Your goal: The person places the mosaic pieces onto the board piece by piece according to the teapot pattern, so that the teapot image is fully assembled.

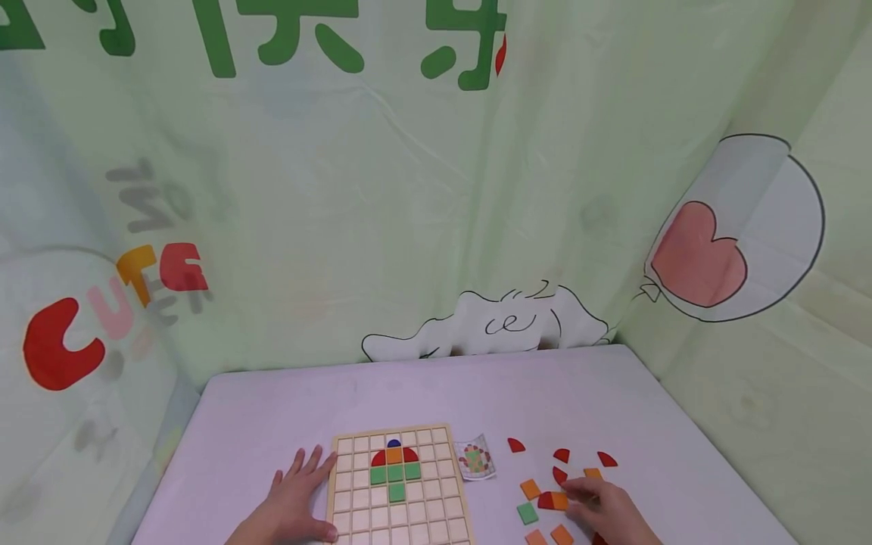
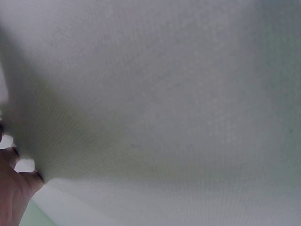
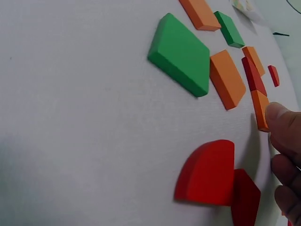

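Note:
A wooden grid board (image 1: 361, 503) lies on the table, with my left hand (image 1: 293, 496) spread along its left edge, thumb near the lower corner. On it sit a blue round piece (image 1: 393, 443), an orange square (image 1: 394, 455), red quarter-circles (image 1: 378, 459) and several green squares (image 1: 396, 473). My right hand (image 1: 606, 509) is among the loose pieces, pinching an orange square block (image 3: 260, 110) between thumb and fingers. That block abuts a red quarter-circle block (image 3: 254, 74). In the left wrist view, only part of the left hand (image 2: 16, 193) shows at the edge.
A small picture card (image 1: 475, 458) lies beside the board's right edge. Loose green (image 1: 527, 513), orange (image 1: 530, 489) and red (image 1: 516, 445) blocks are scattered to the right. A printed cloth curtain (image 1: 422, 227) stands behind the table (image 1: 272, 409).

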Demonstrator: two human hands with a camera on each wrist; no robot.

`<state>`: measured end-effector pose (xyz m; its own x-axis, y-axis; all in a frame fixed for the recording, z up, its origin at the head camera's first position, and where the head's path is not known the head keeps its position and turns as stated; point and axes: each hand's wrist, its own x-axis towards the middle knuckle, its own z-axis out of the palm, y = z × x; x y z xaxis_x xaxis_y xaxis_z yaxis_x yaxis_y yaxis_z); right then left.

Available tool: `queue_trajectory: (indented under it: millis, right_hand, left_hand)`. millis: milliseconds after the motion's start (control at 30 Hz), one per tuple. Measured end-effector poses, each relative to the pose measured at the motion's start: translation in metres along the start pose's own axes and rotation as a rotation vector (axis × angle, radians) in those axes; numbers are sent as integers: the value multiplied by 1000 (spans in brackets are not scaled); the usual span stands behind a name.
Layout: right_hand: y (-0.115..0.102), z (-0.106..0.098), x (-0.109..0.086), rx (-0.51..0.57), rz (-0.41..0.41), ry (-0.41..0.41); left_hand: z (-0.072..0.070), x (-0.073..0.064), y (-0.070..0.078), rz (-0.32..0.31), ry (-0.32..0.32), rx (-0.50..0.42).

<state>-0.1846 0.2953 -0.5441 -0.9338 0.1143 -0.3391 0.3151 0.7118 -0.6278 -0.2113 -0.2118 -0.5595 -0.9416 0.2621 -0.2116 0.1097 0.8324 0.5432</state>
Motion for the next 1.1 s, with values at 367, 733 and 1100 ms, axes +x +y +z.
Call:
queue_trajectory:
  millis: [367, 733, 1100]
  right_hand:
    - [4, 0, 7, -124, -60, 5]
    - [5, 1, 9, -137, -54, 23]
    - [6, -2, 5, -117, -46, 27]
  left_hand:
    - [1, 0, -1, -5, 1, -3]
    - [-4, -3, 4, -12, -11, 0]
    - [-2, -1, 6, -46, -18, 1]
